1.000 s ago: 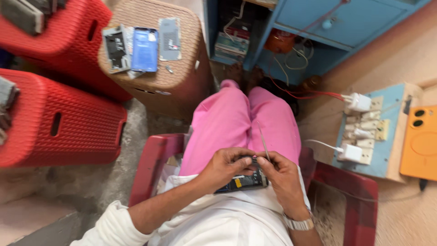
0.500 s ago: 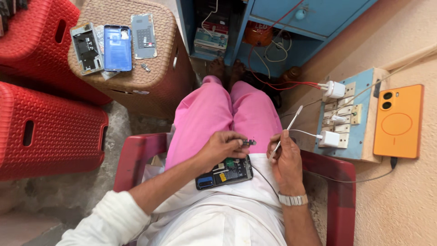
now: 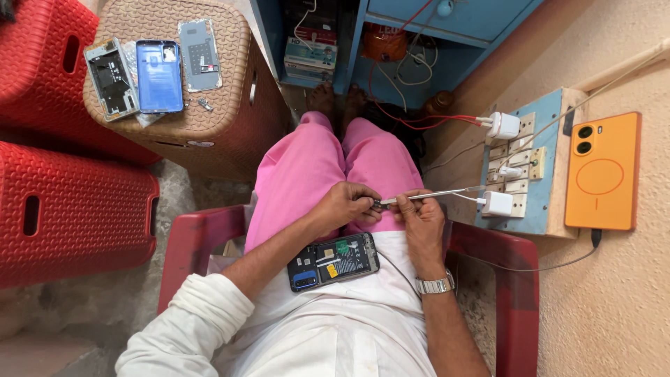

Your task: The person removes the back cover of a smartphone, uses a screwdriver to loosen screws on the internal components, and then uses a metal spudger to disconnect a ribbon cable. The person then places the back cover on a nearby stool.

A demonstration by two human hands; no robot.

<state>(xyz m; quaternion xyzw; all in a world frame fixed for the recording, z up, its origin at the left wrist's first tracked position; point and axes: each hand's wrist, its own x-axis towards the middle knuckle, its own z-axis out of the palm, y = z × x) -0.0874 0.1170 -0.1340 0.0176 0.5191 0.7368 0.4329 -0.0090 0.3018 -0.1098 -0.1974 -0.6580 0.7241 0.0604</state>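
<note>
An opened phone (image 3: 333, 262) with its circuit board and battery showing lies on my lap, across the white shirt. Just above it, my right hand (image 3: 419, 222), with a wristwatch, holds long metal tweezers (image 3: 436, 195) almost level, tips pointing left. My left hand (image 3: 347, 204) pinches a small dark part (image 3: 377, 203) right at the tweezer tips. Both hands hover over my pink trousers, off the phone.
A brown woven stool (image 3: 223, 132) ahead left carries a blue phone back (image 3: 158, 75), a frame (image 3: 110, 78) and a grey panel (image 3: 199, 45). Red stools (image 3: 77, 209) stand left. A power board (image 3: 520, 167) with chargers and an orange phone (image 3: 604, 171) are at right.
Both hands lifted off the phone on my lap. The tweezers swung from pointing upward to lying level, and their tips now meet my left fingers.
</note>
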